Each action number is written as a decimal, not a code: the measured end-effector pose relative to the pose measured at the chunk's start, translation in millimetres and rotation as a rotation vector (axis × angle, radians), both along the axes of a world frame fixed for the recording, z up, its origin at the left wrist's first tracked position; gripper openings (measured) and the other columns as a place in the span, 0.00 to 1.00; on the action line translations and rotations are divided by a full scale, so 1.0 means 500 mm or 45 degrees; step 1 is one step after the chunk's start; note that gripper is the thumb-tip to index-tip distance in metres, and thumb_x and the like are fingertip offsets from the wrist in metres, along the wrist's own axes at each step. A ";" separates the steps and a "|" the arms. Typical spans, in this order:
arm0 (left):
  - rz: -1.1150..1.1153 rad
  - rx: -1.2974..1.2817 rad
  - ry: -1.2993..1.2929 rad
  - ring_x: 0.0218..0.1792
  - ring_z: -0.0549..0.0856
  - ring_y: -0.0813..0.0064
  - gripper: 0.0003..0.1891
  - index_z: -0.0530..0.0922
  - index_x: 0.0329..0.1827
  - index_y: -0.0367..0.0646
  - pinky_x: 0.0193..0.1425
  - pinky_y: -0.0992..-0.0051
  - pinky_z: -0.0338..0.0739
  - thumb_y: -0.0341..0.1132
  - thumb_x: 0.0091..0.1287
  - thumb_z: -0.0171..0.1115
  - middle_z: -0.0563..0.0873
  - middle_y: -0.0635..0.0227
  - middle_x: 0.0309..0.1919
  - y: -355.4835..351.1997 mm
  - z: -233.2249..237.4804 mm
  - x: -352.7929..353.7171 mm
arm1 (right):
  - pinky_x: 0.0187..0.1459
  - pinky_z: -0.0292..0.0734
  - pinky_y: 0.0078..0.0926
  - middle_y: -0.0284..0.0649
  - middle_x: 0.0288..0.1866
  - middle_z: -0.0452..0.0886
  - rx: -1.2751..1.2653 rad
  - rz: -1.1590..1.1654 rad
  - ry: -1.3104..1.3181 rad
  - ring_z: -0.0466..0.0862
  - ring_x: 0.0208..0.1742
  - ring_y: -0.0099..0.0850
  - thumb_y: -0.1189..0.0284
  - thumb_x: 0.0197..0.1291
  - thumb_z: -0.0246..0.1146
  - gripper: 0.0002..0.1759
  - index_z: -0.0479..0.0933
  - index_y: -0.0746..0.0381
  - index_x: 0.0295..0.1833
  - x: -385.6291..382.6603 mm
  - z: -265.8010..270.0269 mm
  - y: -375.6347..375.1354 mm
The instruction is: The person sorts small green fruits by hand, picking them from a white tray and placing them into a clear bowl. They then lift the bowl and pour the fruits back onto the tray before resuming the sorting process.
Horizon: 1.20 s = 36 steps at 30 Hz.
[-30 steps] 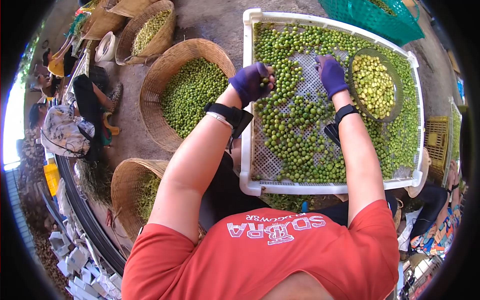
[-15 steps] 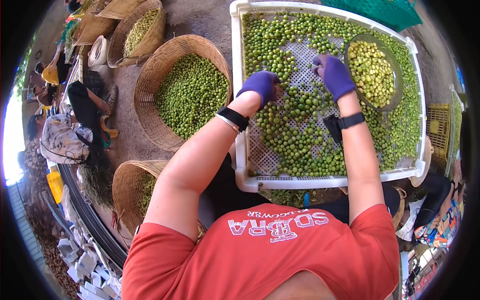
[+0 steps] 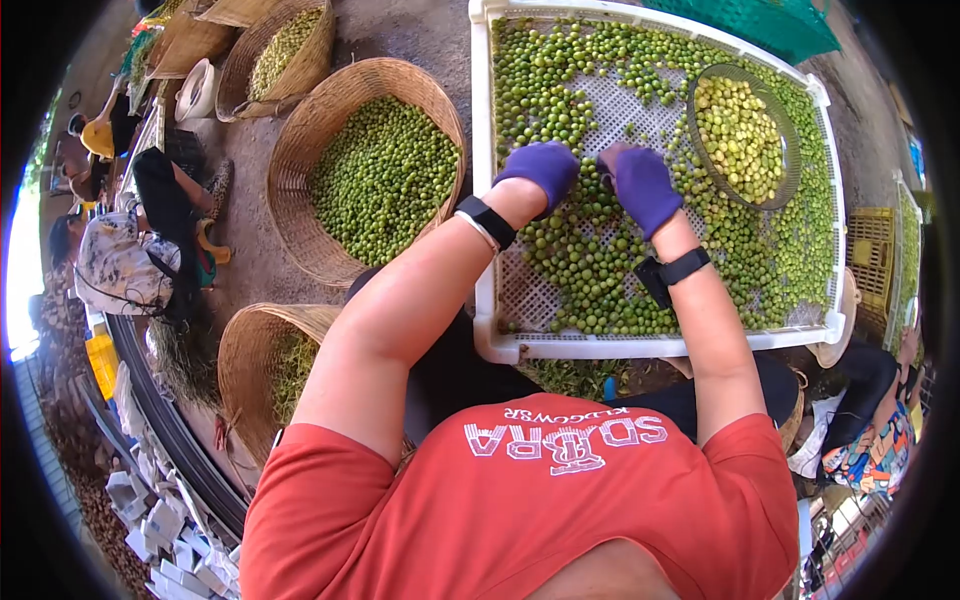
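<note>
Green fruits (image 3: 590, 275) are spread in white tray (image 3: 620, 348); shape is round, so pointing direction and long axis cannot be told. Tray's near edge is laid left to right before body. Above fruits, left hand (image 3: 545, 172) is gloved, fingers curled downward; right hand (image 3: 642, 182) is gloved, fingers bent narrowly toward left hand. What is held by either cannot be told. At right, mesh bowl (image 3: 793, 165) is filled with yellowish fruits (image 3: 740, 140). Left of tray, woven basket (image 3: 290, 185) is placed.

"Where's the left hand (image 3: 545, 176)?"

"Gloved in purple, beside the right hand (image 3: 640, 186), over green fruits (image 3: 590, 285) in a white tray (image 3: 600, 347)."

"And the paler fruits (image 3: 738, 135)?"

"In a round bowl (image 3: 791, 150) there too."
</note>
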<state>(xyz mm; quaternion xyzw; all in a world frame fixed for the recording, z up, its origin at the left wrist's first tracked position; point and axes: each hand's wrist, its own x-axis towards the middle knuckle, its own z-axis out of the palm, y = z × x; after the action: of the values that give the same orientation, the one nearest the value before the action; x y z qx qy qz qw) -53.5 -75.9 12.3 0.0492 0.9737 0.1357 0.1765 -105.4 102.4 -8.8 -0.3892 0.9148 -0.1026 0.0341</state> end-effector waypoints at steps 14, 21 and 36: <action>0.343 0.142 -0.082 0.39 0.86 0.61 0.17 0.82 0.51 0.49 0.46 0.66 0.79 0.40 0.59 0.62 0.87 0.57 0.39 -0.126 0.041 -0.046 | 0.34 0.77 0.38 0.42 0.35 0.80 -0.276 0.355 0.145 0.82 0.32 0.39 0.72 0.50 0.62 0.04 0.80 0.58 0.33 0.124 -0.019 -0.094; 0.222 -0.028 -0.114 0.40 0.85 0.53 0.12 0.84 0.42 0.49 0.46 0.62 0.79 0.36 0.54 0.61 0.86 0.55 0.38 -0.127 0.058 -0.037 | 0.30 0.78 0.36 0.41 0.32 0.81 -0.033 0.200 0.124 0.85 0.32 0.37 0.72 0.49 0.62 0.04 0.81 0.57 0.31 0.186 0.001 -0.123; -0.107 -0.121 -0.003 0.42 0.85 0.51 0.10 0.84 0.36 0.47 0.44 0.59 0.81 0.28 0.51 0.62 0.85 0.53 0.39 -0.037 -0.030 -0.013 | 0.44 0.78 0.39 0.51 0.42 0.81 -0.475 -0.449 0.200 0.82 0.41 0.47 0.75 0.56 0.60 0.12 0.77 0.63 0.47 -0.013 0.122 0.145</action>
<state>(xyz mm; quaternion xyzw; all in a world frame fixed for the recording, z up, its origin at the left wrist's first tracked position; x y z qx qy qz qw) -60.1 -94.6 -2.9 0.0816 0.9758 0.0817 0.1855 -111.8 174.9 52.1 -0.2300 0.9336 -0.2433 -0.1279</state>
